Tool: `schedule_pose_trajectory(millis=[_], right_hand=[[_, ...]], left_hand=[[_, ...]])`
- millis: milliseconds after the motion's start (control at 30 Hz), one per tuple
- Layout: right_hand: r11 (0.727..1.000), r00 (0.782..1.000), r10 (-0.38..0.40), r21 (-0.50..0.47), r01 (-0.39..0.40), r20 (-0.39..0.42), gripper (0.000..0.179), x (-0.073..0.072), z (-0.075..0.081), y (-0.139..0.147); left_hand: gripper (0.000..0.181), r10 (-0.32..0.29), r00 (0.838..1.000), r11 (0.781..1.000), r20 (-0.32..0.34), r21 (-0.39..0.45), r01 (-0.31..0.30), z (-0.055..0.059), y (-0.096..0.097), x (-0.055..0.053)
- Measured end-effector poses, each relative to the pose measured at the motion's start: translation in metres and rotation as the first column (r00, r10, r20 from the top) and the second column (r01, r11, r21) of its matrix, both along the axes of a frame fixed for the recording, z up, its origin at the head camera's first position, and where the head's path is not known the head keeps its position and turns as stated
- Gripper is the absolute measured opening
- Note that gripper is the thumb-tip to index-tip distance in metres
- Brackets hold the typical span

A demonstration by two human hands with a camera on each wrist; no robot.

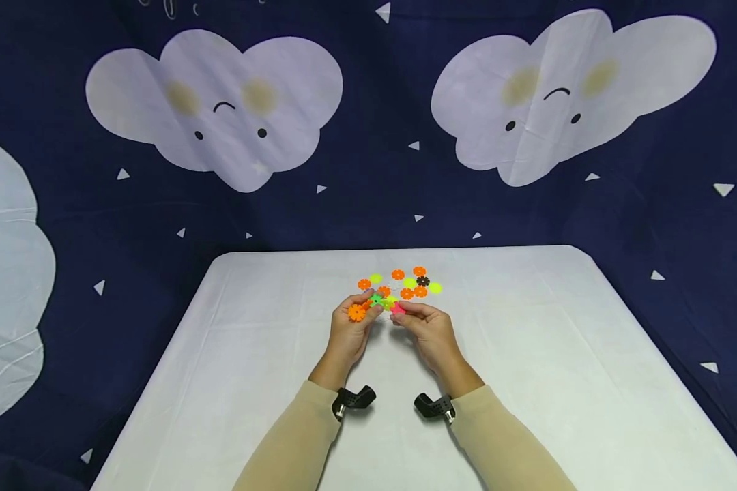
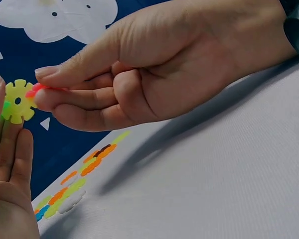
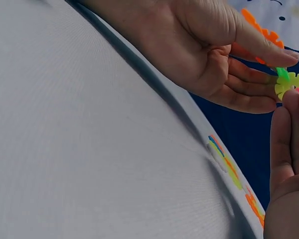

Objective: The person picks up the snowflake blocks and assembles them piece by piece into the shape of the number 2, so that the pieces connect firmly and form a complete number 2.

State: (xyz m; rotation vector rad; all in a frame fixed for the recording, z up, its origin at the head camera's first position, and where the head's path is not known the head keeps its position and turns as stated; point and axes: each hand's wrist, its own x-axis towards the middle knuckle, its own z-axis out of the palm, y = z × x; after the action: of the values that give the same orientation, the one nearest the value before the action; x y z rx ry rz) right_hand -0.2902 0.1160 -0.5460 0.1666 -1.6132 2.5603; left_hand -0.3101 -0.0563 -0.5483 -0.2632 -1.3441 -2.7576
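Observation:
My left hand (image 1: pixel 348 335) holds a chain of flower-shaped plastic discs with notched edges. In it are an orange disc (image 1: pixel 357 313), a green disc (image 1: pixel 377 299) and a yellow disc (image 2: pixel 18 101). Thumb on one side and fingers on the other grip the green and orange part. Between thumb and fingertips, my right hand (image 1: pixel 435 335) pinches a pink disc (image 1: pixel 397 309). Its edge meets the rim of the yellow disc; whether the notches are locked I cannot tell. Fingertips hide much of the pink disc.
Beyond the hands, loose discs lie flat on the white table (image 1: pixel 528 368): several orange discs (image 1: pixel 398 274), some yellow discs (image 1: pixel 435 288) and a black disc (image 1: pixel 423 281). A blue disc (image 2: pixel 42 213) shows low in the left wrist view. Behind hangs a dark blue cloth (image 1: pixel 374 184) with clouds.

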Motion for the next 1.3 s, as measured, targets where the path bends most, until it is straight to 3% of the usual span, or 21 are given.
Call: schedule_pose_trajectory(millis=[200, 433, 500, 567, 633, 667, 733, 800, 833, 900, 967, 1100, 1300], right_hand=[[1.000, 1.000, -0.001, 0.006, 0.001, -0.027, 0.026, -0.001, -0.002, 0.001], [0.998, 0.996, 0.057, 0.028, -0.055, -0.070, 0.053, -0.001, -0.004, 0.004], [0.995, 0.996, 0.064, 0.085, -0.058, -0.070, 0.057, -0.003, -0.004, 0.005], [0.976, 0.997, 0.044, 0.215, -0.029, -0.064, 0.056, -0.004, -0.005, 0.006], [0.921, 0.998, 0.013, 0.388, 0.013, -0.066, 0.051, -0.007, -0.005, 0.005], [0.873, 0.997, 0.001, 0.486, 0.035, -0.073, 0.048, -0.008, -0.005, 0.004], [0.745, 0.995, -0.005, 0.663, 0.069, -0.098, 0.041, -0.011, -0.005, 0.002], [0.618, 0.991, 0.015, 0.781, 0.094, -0.131, 0.035, -0.015, -0.005, -0.002], [0.565, 0.988, 0.028, 0.818, 0.107, -0.149, 0.033, -0.016, -0.004, -0.004], [0.493, 0.983, 0.046, 0.860, 0.134, -0.180, 0.029, -0.020, -0.003, -0.008], [0.453, 0.977, 0.042, 0.875, 0.169, -0.210, 0.026, -0.024, -0.003, -0.012], [0.423, 0.962, 0.023, 0.875, 0.237, -0.271, 0.018, -0.028, -0.005, -0.018], [0.432, 0.961, 0.002, 0.867, 0.250, -0.278, 0.016, -0.025, -0.006, -0.017]], left_hand=[[0.035, 0.001, 1.000, 1.000, -0.008, 0.014, -0.001, -0.001, 0.001, -0.001], [0.030, 0.038, 0.997, 0.998, 0.068, 0.048, -0.041, 0.002, -0.001, -0.002], [0.030, 0.062, 0.993, 0.994, 0.100, 0.083, -0.070, 0.003, -0.003, -0.004], [0.032, 0.081, 0.990, 0.989, 0.117, 0.113, -0.094, 0.004, -0.004, -0.005], [0.034, 0.090, 0.987, 0.985, 0.132, 0.135, -0.108, 0.004, -0.005, -0.007], [0.037, 0.093, 0.986, 0.984, 0.137, 0.139, -0.112, 0.004, -0.006, -0.007], [0.043, 0.092, 0.986, 0.984, 0.138, 0.141, -0.111, 0.004, -0.006, -0.008], [0.047, 0.087, 0.987, 0.985, 0.135, 0.137, -0.106, 0.005, -0.006, -0.008], [0.046, 0.085, 0.988, 0.986, 0.133, 0.135, -0.103, 0.005, -0.006, -0.008], [0.045, 0.081, 0.989, 0.986, 0.124, 0.133, -0.097, 0.006, -0.006, -0.008], [0.041, 0.081, 0.990, 0.988, 0.117, 0.123, -0.095, 0.006, -0.005, -0.008], [0.034, 0.076, 0.990, 0.989, 0.117, 0.118, -0.090, 0.006, -0.003, -0.007], [0.037, 0.085, 0.989, 0.988, 0.121, 0.121, -0.100, 0.006, -0.001, -0.006]])
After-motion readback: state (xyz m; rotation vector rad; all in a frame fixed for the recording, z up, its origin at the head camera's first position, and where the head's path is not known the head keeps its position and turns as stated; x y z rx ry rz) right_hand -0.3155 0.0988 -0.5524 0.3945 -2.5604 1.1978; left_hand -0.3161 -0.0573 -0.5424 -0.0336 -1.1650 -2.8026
